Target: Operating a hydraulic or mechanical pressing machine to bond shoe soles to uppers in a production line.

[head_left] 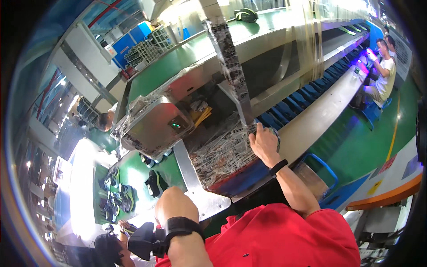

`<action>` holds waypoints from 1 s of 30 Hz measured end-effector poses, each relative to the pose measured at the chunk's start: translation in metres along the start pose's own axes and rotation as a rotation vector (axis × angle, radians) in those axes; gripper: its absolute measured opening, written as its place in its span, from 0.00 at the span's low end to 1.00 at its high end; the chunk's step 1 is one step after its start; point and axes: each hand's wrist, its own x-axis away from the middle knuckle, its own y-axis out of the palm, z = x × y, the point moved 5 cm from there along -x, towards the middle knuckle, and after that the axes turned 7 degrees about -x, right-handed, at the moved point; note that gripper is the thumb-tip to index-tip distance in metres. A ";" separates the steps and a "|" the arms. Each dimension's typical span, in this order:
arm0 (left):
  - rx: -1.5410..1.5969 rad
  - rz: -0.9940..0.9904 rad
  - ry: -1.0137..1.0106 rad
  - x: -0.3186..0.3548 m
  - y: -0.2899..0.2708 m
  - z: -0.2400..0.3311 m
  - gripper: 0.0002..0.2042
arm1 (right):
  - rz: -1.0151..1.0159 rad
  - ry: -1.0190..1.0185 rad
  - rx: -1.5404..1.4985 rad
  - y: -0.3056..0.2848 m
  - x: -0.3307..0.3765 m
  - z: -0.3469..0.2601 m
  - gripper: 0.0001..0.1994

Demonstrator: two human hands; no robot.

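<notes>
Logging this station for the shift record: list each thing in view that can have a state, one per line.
Right hand: open, resting on the plastic-wrapped machine panel.
Left hand: closed in a fist, back toward the camera.
Green indicator display: lit.
Black shoe: lying on the green belt.
Blue bin: on the floor; contents unclear.

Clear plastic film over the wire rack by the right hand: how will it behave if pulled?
The clear film is wrinkled and sags over the wire rack, so it is probably floppy and light. It glints, so likely slippery. The right hand rests at its edge; a pull would probably stretch or tear it.
</notes>
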 end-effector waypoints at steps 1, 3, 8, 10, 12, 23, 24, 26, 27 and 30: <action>-0.034 -0.015 0.004 -0.001 0.000 0.005 0.25 | -0.003 0.006 -0.019 0.000 -0.002 -0.001 0.23; -0.074 -0.043 0.003 0.000 -0.004 0.009 0.25 | -0.022 0.009 -0.016 0.003 0.000 0.003 0.24; -0.163 -0.099 0.009 -0.001 -0.009 0.017 0.25 | -0.062 0.036 0.002 -0.003 0.003 0.002 0.25; -0.201 -0.121 0.016 -0.004 -0.009 0.022 0.25 | -0.121 0.043 -0.022 -0.005 0.002 0.000 0.27; -0.264 -0.156 0.026 -0.006 -0.011 0.029 0.25 | -0.118 0.037 0.005 -0.003 0.001 -0.003 0.27; 0.596 -0.404 -0.982 0.077 -0.042 -0.028 0.35 | 0.030 -0.017 -0.052 0.009 0.001 0.014 0.22; 0.710 -0.425 -1.124 0.088 -0.036 -0.024 0.37 | -0.023 -0.002 -0.068 -0.001 0.003 -0.003 0.21; 1.049 -0.297 -1.139 0.093 -0.006 -0.006 0.36 | -0.016 -0.002 -0.057 -0.009 0.006 0.001 0.21; 1.431 -0.159 -1.144 0.095 0.014 0.007 0.36 | -0.012 0.002 -0.059 -0.008 0.007 0.007 0.22; 1.909 0.034 -1.214 0.069 0.031 0.016 0.38 | -0.052 0.015 -0.071 -0.005 0.008 0.004 0.23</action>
